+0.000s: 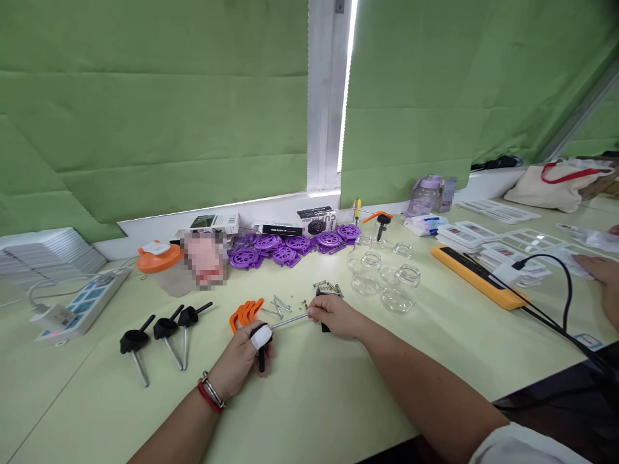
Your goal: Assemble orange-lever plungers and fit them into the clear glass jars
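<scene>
"Where's the black piece (262, 359)?"
"In the left hand (243, 363), closed around it above the table (290, 412). Its rod (289, 321) runs to the right hand (336, 314), whose fingertips pinch the far end. I can't tell whether they hold anything smaller."
"How much is done?"
"Three rodded pieces (167, 328) sit at left, seemingly at the same stage as this one. Orange handles (246, 314), screws (276, 305) and springs (329, 288) lie loose, so they look unused."
"Any room?"
"Plenty of bare table below and left of the left hand. The right is tighter: jars (397, 300) just beyond the right hand, and the table's front edge passing under the right forearm."
</scene>
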Tool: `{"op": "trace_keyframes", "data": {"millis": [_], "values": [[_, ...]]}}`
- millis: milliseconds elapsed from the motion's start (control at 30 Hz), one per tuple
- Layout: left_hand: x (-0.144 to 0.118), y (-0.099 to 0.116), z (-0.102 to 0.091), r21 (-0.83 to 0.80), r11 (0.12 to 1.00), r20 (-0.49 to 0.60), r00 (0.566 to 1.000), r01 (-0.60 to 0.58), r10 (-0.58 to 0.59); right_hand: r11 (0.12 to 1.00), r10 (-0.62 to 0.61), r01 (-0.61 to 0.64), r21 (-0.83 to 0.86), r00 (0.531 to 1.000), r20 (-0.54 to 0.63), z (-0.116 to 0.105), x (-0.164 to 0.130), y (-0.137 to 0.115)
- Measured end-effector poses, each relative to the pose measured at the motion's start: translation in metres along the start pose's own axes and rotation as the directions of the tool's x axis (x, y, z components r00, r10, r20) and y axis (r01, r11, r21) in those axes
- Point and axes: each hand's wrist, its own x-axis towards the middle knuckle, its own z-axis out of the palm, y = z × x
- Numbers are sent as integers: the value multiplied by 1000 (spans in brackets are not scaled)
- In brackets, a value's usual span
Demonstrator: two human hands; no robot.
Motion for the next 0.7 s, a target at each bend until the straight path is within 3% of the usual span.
{"op": "trace_keyframes", "data": {"millis": [700], "values": [[0,-1,-2,-26,1000,34,999,0,1,999,-3,4,38,1000,-14,-5,0,2]]}}
